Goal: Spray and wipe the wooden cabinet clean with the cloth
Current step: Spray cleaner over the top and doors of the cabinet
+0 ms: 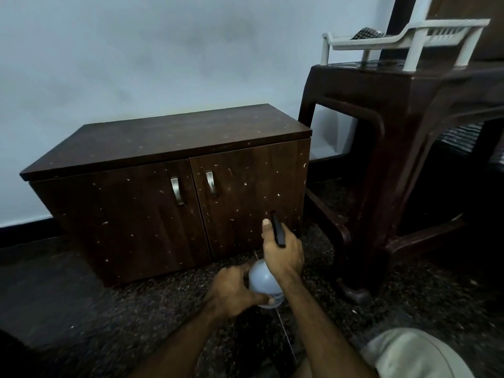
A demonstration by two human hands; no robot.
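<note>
A pale wall [136, 50] is seen behind, dark speckled floor [109, 309] below; the cabinet [169, 170] is set against the wall, both doors closed, pale specks all over it; a white rack [409, 36] is parked on a brown table [395, 105] to the right, something dark in it, can't be made out; the bottle [263, 282] is held low by the right door; its body is gripped by the left hand [231, 290], its black sprayer clasped by the right hand [283, 249].

Dark brown wooden cabinet [169, 159] flecked with pale specks; silver metal handles [177, 191]; pale grey round spray bottle [263, 282] with black trigger head [278, 231]; white slatted plastic rack [403, 39]; dark speckled floor [109, 323].
</note>
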